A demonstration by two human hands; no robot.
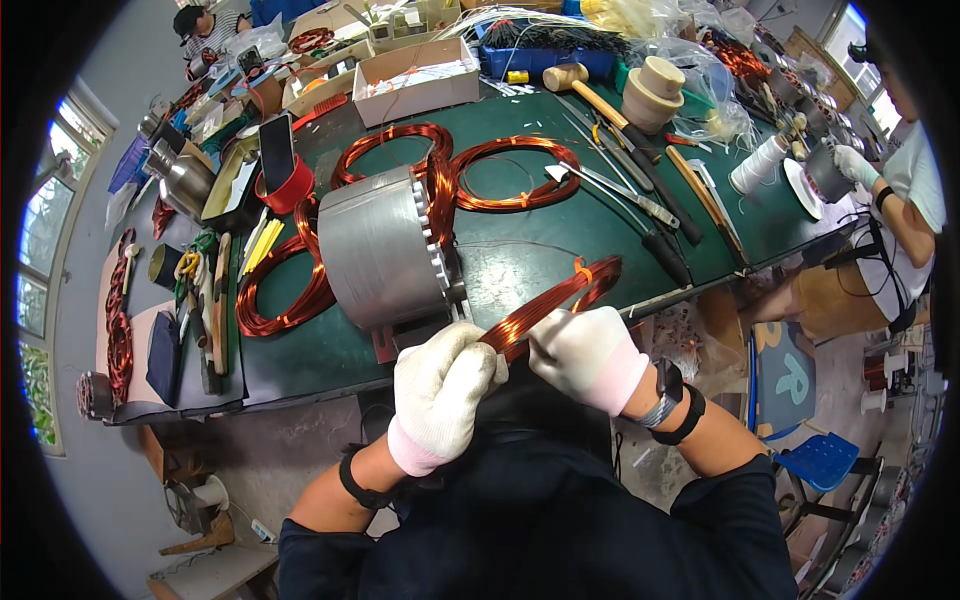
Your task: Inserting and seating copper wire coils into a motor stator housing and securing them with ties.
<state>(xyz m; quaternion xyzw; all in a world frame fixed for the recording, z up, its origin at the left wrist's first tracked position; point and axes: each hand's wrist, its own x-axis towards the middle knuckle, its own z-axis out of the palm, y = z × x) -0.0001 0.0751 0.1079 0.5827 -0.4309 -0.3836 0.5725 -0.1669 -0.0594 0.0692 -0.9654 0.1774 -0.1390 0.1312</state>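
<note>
Head view: the gloved left hand (440,390) and right hand (585,355) each close their fingers around a copper wire coil (560,298) held over the near edge of the green desk (520,260). Just left stands a grey stator core (380,245); further coils (500,170) and a mallet (580,85) lie behind.

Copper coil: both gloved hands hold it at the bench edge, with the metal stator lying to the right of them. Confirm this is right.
Not quite. In the head view the left hand and right hand do hold the copper coil, but the metal stator lies to their left, up on the green bench.
</note>
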